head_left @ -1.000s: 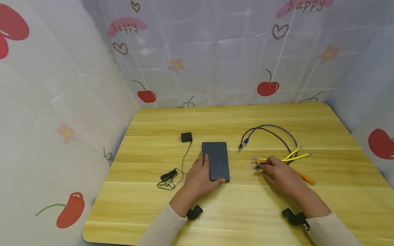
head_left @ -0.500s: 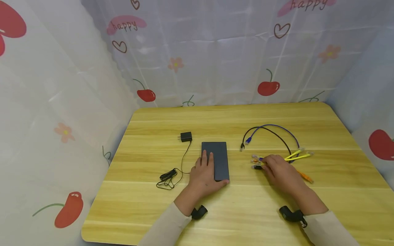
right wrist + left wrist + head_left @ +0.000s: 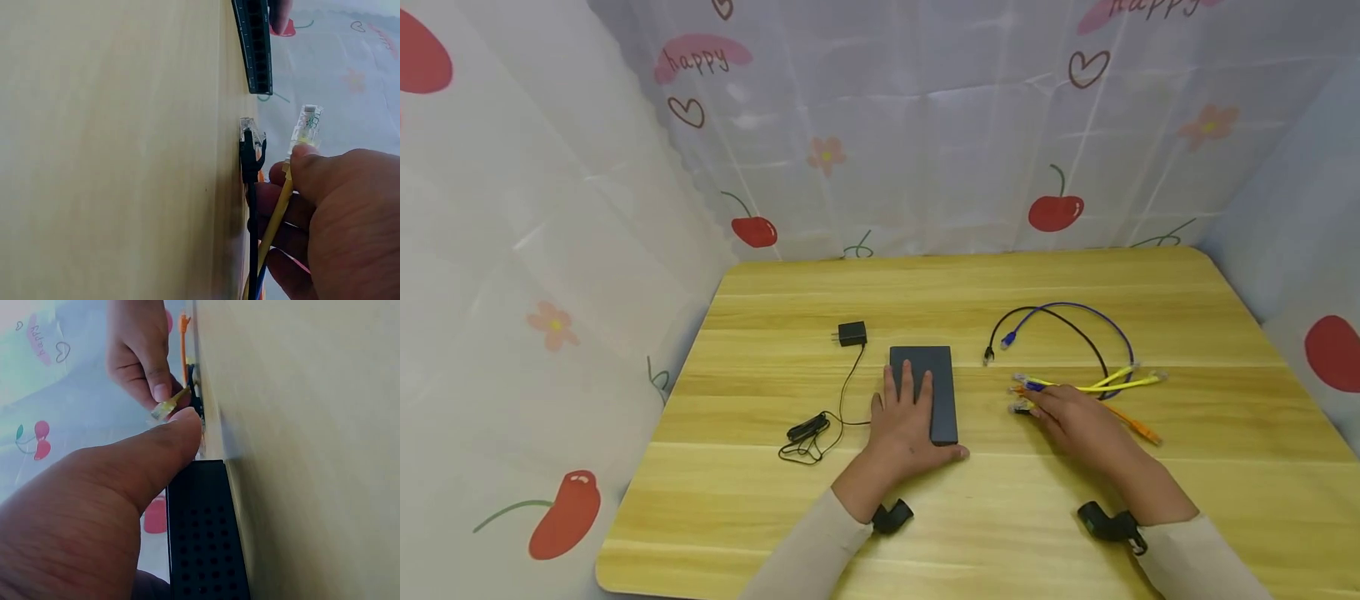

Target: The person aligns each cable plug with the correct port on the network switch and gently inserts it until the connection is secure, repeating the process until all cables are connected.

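My left hand [image 3: 904, 427] lies over the dark grey network switch [image 3: 943, 396], fingers spread across its top and thumb past its near right corner. The left wrist view shows the vent holes in the side of the switch [image 3: 203, 544]. My right hand [image 3: 1081, 423] is at the bundle of network cables to the right. Between thumb and fingers it pinches a yellow network cable [image 3: 275, 222] just behind its clear plug [image 3: 307, 122], which points up from the tabletop. A black cable's plug [image 3: 250, 156] stands beside those fingers. A row of ports [image 3: 255, 47] faces the cables.
A black power adapter [image 3: 852, 333] sits left of the switch, its thin lead ending in a tied coil [image 3: 807, 428]. Black and blue cables [image 3: 1093, 314] arc behind the bundle, and an orange cable [image 3: 1138, 427] sticks out to the right. Printed curtains surround the wooden table [image 3: 737, 517].
My left hand has slid right and spread its fingers further over the switch. My right hand shifts slightly among the plugs, and the blue cable's free end has moved a little right.
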